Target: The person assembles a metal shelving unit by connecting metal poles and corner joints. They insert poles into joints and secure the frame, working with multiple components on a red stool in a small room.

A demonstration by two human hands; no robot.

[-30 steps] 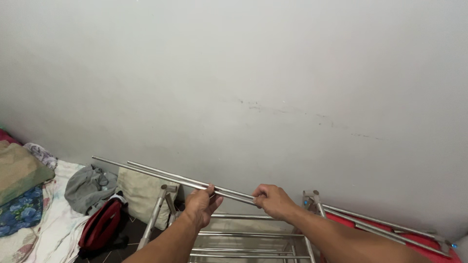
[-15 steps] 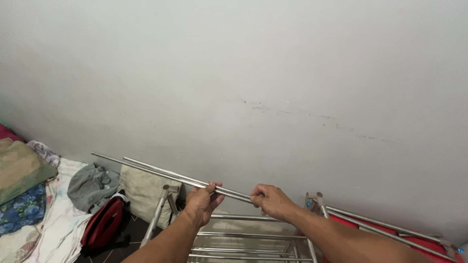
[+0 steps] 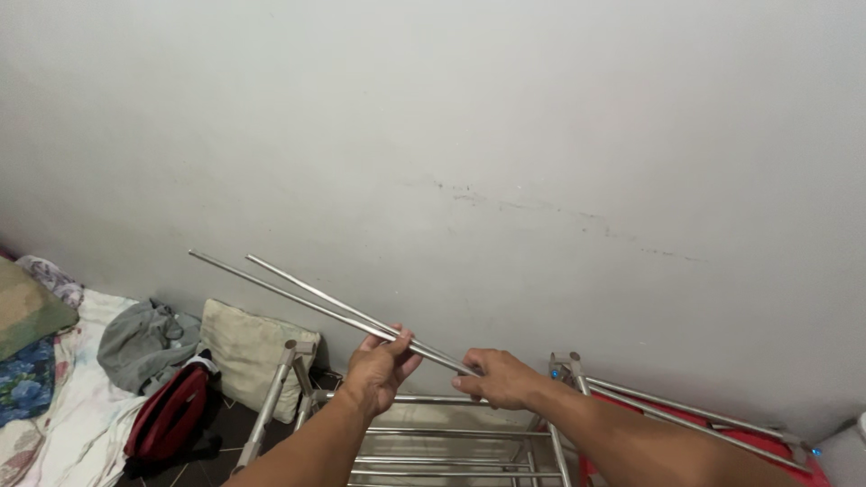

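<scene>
Two thin steel rods (image 3: 298,296) run side by side from my hands up and to the left, in front of the grey wall. My left hand (image 3: 379,368) is closed around them near their lower part. My right hand (image 3: 501,377) pinches their lower end, a short way to the right of the left hand. Below both hands stands a steel drying rack (image 3: 433,442) with several horizontal bars.
A beige cushion (image 3: 245,352) leans on the wall left of the rack. A red and black bag (image 3: 171,415) and grey cloth (image 3: 140,341) lie on the floor beside it. Bedding (image 3: 36,379) is at far left. More rods (image 3: 686,415) lie over something red at right.
Both hands have lifted the rods' free end higher and swung it a little left. The view has shifted slightly, and the rack sits lower in it.
</scene>
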